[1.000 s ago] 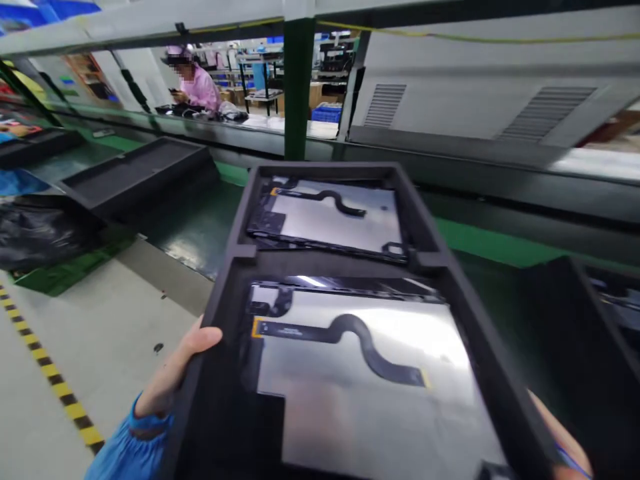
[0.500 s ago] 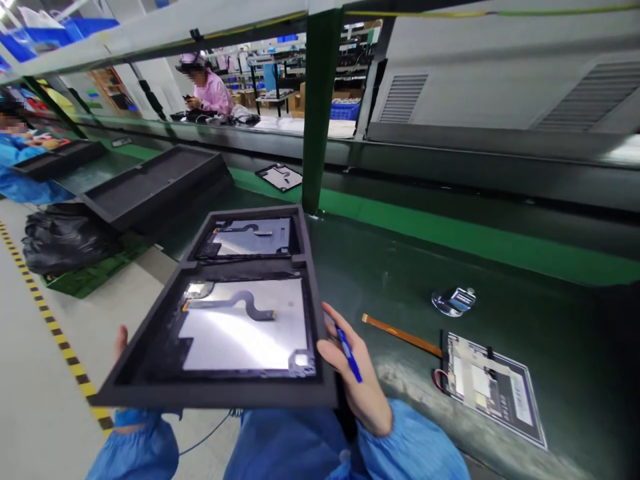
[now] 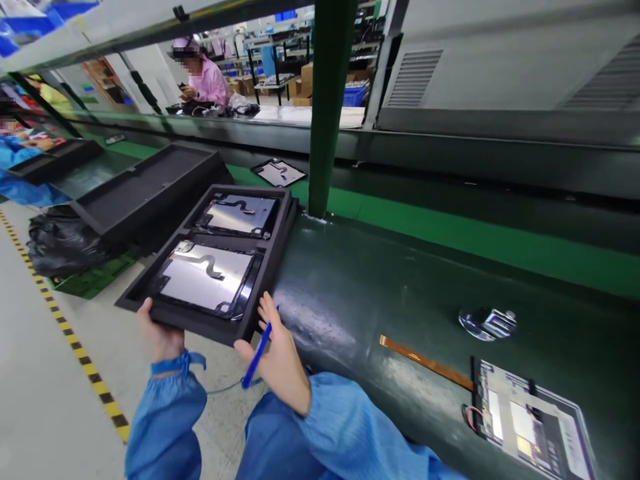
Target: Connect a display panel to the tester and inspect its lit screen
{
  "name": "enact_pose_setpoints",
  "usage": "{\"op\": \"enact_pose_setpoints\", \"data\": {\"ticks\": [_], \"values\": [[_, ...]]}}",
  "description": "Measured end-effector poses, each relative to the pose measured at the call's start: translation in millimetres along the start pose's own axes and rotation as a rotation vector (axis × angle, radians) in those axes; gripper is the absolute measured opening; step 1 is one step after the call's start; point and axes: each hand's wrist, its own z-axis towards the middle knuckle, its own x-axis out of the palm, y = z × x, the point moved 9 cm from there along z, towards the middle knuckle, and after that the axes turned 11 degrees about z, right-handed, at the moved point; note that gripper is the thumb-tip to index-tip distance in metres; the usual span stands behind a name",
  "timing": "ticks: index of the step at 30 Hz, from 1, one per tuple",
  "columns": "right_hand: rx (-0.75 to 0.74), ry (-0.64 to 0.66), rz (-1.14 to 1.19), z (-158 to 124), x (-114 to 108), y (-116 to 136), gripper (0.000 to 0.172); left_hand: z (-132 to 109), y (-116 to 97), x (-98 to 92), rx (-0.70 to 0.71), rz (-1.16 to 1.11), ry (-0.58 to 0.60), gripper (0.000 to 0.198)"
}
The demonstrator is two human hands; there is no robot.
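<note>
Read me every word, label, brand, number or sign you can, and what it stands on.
No text can be read with certainty.
Taped panel at lower right: pale characters on its dark part, too blurred to read.
Orange ribbon: faint marks, too small to read.
Near screen in the black tray: nothing legible.

Black tray's (image 3: 200,325) right up against both hands (image 3: 163,339) (image 3: 285,367), silvery panel (image 3: 187,285) in each bay; blue pen thing's (image 3: 257,358) in the right.

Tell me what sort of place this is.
Probably an electronics assembly or repair workshop: flat panels with ribbon cables lie in a black tray, a long green workbench runs alongside, and striped tape marks the floor.
</note>
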Motion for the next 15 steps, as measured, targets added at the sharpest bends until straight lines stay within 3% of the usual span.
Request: {"op": "enact_pose_setpoints", "data": {"ticks": [3, 6, 9, 12, 15], "values": [[-0.062, 0.094, -0.092, -16, -28, 39, 0.079, 26, -7, 15.2, 0.073, 0.177, -0.03, 0.04], [-0.075, -0.077, -0.271, -32, -100, 67, 0.049, 36, -30, 9.1, 0.219, 0.419, -0.135, 0.041], [-0.038, -0.302, -0.429, -55, -180, 82, 0.037, 44, -68, 2.1, 0.424, 0.691, -0.179, 0.055], [-0.012, -0.49, -0.548, -85, -243, 89, 0.038, 60, -90, 24.4, 0.586, 0.951, 0.029, 0.041], [-0.016, -0.574, -0.73, -112, -280, 96, 0.041, 72, -89, 55.8, 0.647, 1.175, 0.218, 0.041]]}}
